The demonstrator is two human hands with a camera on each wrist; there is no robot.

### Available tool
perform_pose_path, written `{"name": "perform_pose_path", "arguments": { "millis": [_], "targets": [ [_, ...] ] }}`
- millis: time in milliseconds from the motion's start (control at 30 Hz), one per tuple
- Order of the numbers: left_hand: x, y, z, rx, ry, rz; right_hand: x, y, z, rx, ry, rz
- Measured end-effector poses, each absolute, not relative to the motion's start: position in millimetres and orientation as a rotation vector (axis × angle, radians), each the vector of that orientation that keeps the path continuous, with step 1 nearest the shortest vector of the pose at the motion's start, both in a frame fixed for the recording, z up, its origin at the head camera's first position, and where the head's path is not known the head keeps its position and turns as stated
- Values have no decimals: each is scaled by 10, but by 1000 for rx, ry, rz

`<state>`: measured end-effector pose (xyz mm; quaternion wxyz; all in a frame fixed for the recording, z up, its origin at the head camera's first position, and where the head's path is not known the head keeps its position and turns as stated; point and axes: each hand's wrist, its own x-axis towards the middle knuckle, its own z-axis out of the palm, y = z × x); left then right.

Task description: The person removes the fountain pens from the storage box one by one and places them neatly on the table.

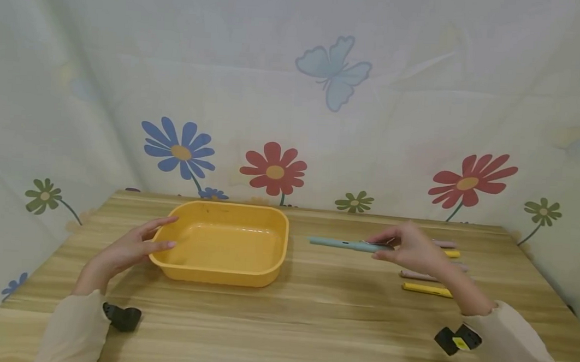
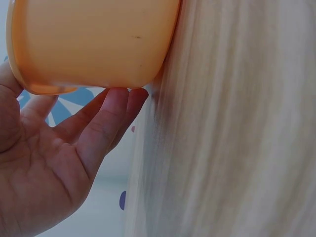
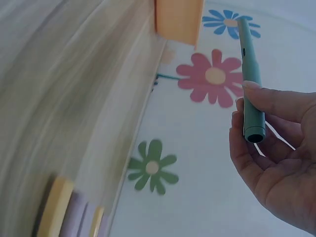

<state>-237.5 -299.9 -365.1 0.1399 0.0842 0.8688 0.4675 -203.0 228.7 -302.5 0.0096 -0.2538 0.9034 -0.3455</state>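
Note:
A yellow plastic basin [image 1: 216,277] stands on the left half of the table. My left hand [image 1: 131,247] holds it by its left side, with some fingertips over the rim and others against the outer wall [image 2: 98,44]. To the right of the basin, my right hand [image 1: 409,250] pinches a light green pen [image 1: 333,242] between thumb and fingers, above the table. The pen lies nearly level, its far end towards the basin. In the right wrist view the capped pen [image 3: 251,71] shows its near end by the palm [image 3: 291,182].
Several pens lie side by side under and behind my right forearm, among them a yellow pen [image 1: 427,290] and a mauve pen [image 1: 415,275]. A flower-printed curtain [image 1: 401,126] hangs behind the wooden table [image 1: 262,332].

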Motion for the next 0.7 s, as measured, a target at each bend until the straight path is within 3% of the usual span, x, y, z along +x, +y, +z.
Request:
{"name": "perform_pose_path", "arguments": {
  "millis": [700],
  "targets": [
    [-2365, -3006, -3665, 266, 2502, 1377, -1671, 3509, -3433, -768, 2915, -925]
  ]
}}
